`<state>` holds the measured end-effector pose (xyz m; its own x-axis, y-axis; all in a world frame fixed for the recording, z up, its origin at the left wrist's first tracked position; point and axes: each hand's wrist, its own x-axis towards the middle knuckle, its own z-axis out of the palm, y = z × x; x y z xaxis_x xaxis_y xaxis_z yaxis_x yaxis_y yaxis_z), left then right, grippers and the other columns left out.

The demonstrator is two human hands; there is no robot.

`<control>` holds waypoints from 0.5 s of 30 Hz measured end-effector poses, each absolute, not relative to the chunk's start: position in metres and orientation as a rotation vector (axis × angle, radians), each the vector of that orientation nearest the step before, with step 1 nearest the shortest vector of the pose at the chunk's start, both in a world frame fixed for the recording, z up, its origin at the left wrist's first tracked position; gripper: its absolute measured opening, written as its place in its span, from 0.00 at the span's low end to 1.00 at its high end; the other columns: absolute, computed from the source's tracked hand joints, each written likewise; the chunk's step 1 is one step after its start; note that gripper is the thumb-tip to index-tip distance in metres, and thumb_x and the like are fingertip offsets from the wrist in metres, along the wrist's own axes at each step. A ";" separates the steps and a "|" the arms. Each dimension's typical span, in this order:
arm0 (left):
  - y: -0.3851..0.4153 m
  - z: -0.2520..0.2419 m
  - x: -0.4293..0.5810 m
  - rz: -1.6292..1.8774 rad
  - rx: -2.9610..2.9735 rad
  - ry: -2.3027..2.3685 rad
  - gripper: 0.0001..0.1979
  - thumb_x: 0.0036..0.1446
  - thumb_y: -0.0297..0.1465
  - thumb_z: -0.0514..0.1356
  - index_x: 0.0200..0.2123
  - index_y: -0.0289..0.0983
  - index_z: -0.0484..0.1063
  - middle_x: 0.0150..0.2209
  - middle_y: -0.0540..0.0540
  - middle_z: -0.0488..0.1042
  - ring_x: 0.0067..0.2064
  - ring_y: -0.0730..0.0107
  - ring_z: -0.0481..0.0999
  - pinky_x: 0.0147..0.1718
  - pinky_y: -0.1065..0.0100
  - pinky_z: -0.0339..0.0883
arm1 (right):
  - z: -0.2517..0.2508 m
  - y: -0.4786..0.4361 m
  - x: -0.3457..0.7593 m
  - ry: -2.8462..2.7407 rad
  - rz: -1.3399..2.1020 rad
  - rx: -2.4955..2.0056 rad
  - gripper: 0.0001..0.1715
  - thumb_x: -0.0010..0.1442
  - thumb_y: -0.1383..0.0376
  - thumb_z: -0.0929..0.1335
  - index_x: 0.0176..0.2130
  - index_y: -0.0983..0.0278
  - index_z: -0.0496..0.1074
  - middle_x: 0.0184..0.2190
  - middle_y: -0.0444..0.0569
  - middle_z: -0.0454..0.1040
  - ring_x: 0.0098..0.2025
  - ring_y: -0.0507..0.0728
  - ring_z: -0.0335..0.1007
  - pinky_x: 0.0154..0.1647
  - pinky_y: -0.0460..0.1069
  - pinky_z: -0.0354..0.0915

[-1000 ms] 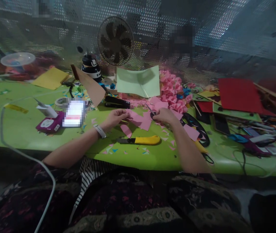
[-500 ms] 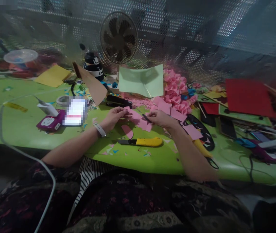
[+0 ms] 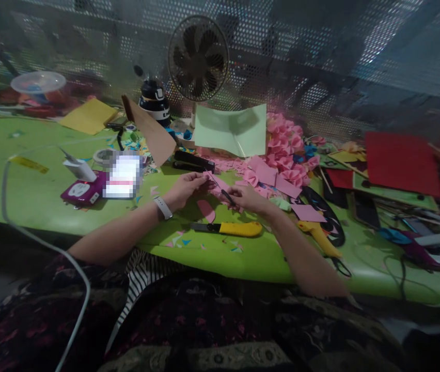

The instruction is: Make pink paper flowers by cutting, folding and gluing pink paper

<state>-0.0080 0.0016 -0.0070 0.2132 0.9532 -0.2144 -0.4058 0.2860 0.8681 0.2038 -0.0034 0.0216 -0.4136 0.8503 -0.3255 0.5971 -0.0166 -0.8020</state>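
Observation:
My left hand (image 3: 189, 187), with a white watch on its wrist, pinches a piece of pink paper (image 3: 217, 180) over the green table. My right hand (image 3: 246, 199) grips scissors with dark handles (image 3: 226, 197). Their thin blades point up and left, against the pink paper near my left fingertips. Just below my hands lies a rounded pink paper piece (image 3: 206, 211). Closer to me rests a yellow utility knife (image 3: 240, 229), its blade toward the left. Behind my hands sits a black stapler (image 3: 192, 161).
Pink paper flowers (image 3: 286, 144) are heaped at the back, beside a pale green sheet (image 3: 231, 130). A fan (image 3: 198, 58) stands behind. Left are a lit phone (image 3: 123, 175), a purple box (image 3: 82, 192) and a white cable (image 3: 68, 258). A yellow-handled tool (image 3: 323, 238) lies right.
The scissors' blades have moved up and left, closer to my left fingers at the paper. My right hand has shifted slightly left relative to the table. The whole view has shifted a little.

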 end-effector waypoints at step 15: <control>-0.002 -0.004 -0.006 1.073 0.741 0.867 0.07 0.63 0.25 0.61 0.31 0.30 0.74 0.33 0.41 0.81 0.36 0.70 0.82 0.48 0.65 0.75 | 0.011 0.001 0.207 -1.966 1.379 -1.525 0.31 0.54 0.39 0.71 0.34 0.65 0.70 0.25 0.45 0.72 0.22 0.48 0.61 0.20 0.45 0.59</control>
